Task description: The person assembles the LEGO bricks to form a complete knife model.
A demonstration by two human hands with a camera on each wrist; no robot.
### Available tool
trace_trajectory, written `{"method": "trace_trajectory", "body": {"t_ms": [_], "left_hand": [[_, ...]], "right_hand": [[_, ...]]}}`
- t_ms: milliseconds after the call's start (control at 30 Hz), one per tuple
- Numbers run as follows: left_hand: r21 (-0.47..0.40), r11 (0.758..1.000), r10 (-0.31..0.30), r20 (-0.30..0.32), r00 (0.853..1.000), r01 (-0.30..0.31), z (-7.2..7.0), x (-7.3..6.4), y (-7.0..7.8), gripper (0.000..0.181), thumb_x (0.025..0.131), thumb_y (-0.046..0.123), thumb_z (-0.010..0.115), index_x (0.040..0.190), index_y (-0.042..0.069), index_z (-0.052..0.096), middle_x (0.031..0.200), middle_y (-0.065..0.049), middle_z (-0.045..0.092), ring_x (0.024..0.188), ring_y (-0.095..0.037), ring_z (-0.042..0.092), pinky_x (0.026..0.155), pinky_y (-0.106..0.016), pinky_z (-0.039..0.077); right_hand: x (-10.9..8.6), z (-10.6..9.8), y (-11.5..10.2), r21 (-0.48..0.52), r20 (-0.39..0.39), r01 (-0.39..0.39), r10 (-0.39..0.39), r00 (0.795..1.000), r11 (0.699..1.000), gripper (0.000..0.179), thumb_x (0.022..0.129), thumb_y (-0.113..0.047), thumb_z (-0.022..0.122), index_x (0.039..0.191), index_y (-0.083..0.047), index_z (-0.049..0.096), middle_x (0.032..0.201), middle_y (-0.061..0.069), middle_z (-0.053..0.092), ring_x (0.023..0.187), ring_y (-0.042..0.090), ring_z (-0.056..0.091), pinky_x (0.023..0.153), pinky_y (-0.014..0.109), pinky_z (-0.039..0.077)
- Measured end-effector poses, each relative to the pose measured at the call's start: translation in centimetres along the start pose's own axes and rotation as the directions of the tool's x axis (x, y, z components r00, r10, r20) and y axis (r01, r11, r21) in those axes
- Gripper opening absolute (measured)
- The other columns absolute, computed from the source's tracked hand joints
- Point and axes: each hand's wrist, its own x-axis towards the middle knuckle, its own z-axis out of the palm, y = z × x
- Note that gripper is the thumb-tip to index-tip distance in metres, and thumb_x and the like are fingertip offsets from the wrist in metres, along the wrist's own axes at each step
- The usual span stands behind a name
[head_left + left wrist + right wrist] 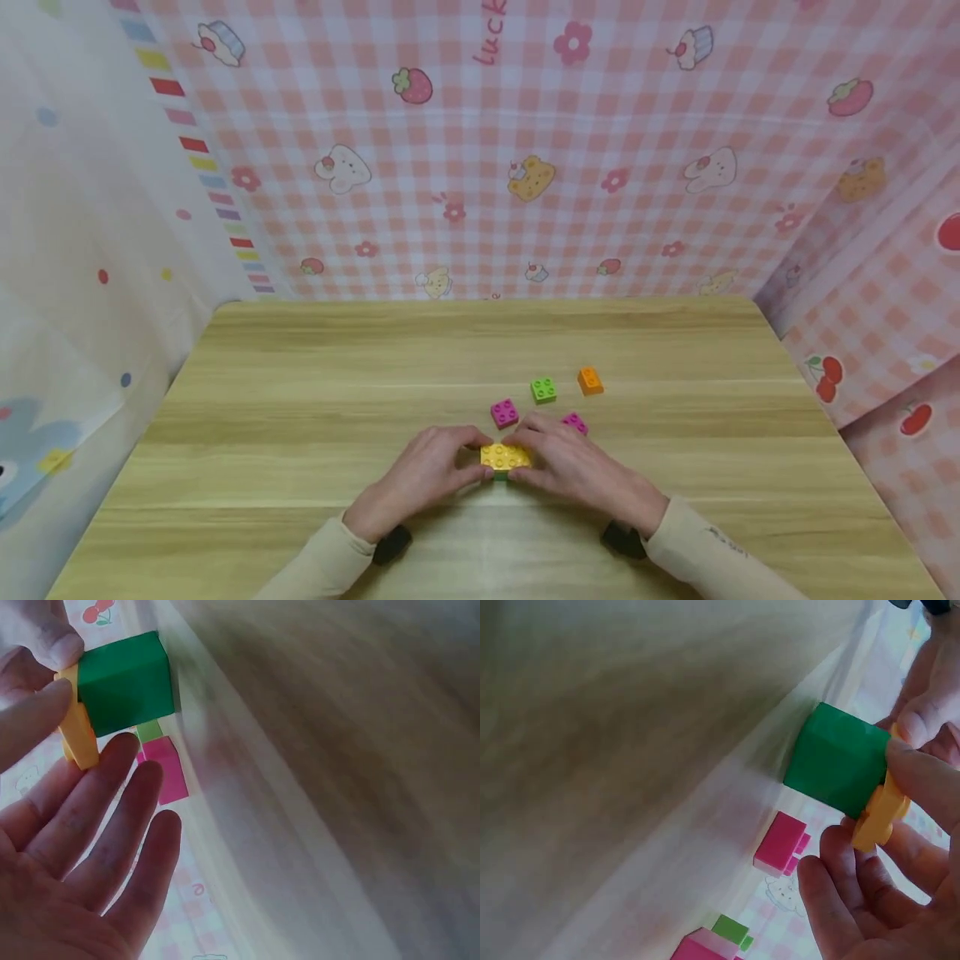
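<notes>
A flat yellow studded brick [504, 457] lies on top of a taller dark green block [124, 684], close to the near middle of the table. From the left side, my left hand [427, 467] pinches one end of the yellow brick between thumb and fingers. My right hand [573, 454] pinches the other end from the right. In the right wrist view the yellow brick [881, 814] juts out past the side of the green block [838, 759]. Beyond the hands lies a magenta brick [505, 413]; a second magenta brick [575, 423] is partly hidden behind my right hand.
A lime green brick [543, 390] and an orange brick [590, 381] are farther back on the wooden table [337, 358]. Patterned cloth [480, 167] hangs behind the table's far edge and along both sides. Black devices [392, 544] sit under the wrists.
</notes>
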Motion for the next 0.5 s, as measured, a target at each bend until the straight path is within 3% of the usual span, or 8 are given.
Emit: {"method": "trace_trajectory", "body": {"t_ms": [167, 267, 500], "left_hand": [[0.011, 1.0, -0.005, 0.012, 1.0, 0.004, -0.1, -0.2, 0.0, 0.03, 0.09, 0.027, 0.083, 0.114, 0.01, 0.075, 0.107, -0.002, 0.077, 0.097, -0.017, 0.071, 0.085, -0.037, 0.058], [0.013, 1.0, -0.004, 0.016, 1.0, 0.004, -0.2, -0.3, 0.1, 0.029, 0.089, 0.027, 0.083, 0.112, 0.011, 0.076, 0.105, -0.001, 0.077, 0.096, -0.016, 0.071, 0.084, -0.036, 0.058], [0.01, 1.0, 0.001, 0.018, 1.0, -0.002, -0.1, -0.4, 0.3, 0.028, 0.089, 0.027, 0.083, 0.111, 0.011, 0.076, 0.104, -0.002, 0.077, 0.096, -0.017, 0.072, 0.083, -0.036, 0.058]], "right_hand": [[0.0, -1.0, 0.4, 0.044, -0.013, -0.021, 0.021, 1.0, 0.999, 0.044, 0.101, -0.039, 0.068, 0.132, -0.009, 0.068, 0.12, 0.0, 0.069, 0.106, 0.016, 0.065, 0.092, 0.04, 0.056], [0.4, -1.7, 0.9, 0.049, -0.049, -0.017, 0.02, 0.999, 0.999, 0.041, 0.103, -0.032, 0.066, 0.136, -0.008, 0.066, 0.128, 0.006, 0.07, 0.119, 0.025, 0.064, 0.102, 0.049, 0.053], [1.7, -2.6, 1.8, -0.015, -0.069, 0.004, -0.005, 0.998, 1.0, 0.044, 0.099, -0.022, 0.072, 0.14, -0.006, 0.062, 0.14, 0.011, 0.064, 0.13, 0.032, 0.059, 0.109, 0.053, 0.047]]}}
